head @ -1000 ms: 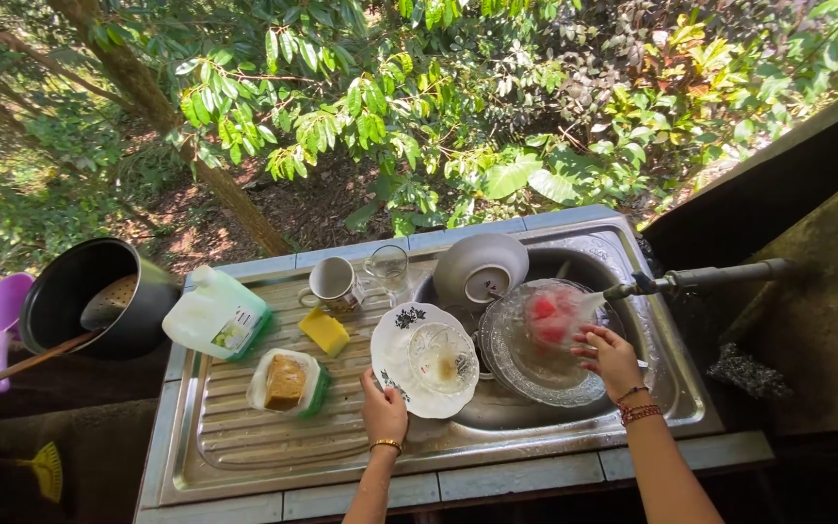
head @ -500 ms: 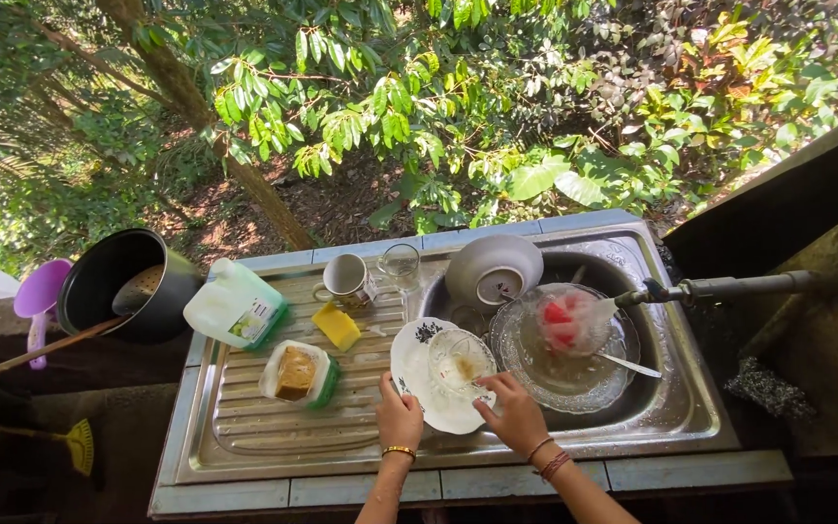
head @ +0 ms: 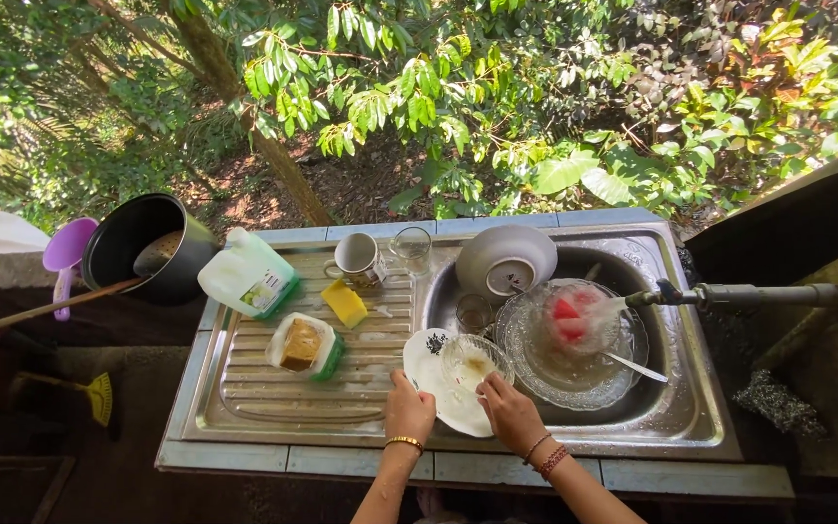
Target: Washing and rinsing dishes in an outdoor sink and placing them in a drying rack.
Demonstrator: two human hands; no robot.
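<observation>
A: Your left hand grips the white plate at the sink's front rim; right hand holds the glass bowl on it.

B: Risk?

A: Wet glass could slip, knocking the dishes under the running tap.

Steel sink unit w/ ribbed drainboard on left, basin on right. On drainboard, relative to the yellow sponge: mug & clear glass just behind it, green-capped jug to its left, tub w/ brown soap block near its front-left, white plate at front-right over basin edge.
</observation>
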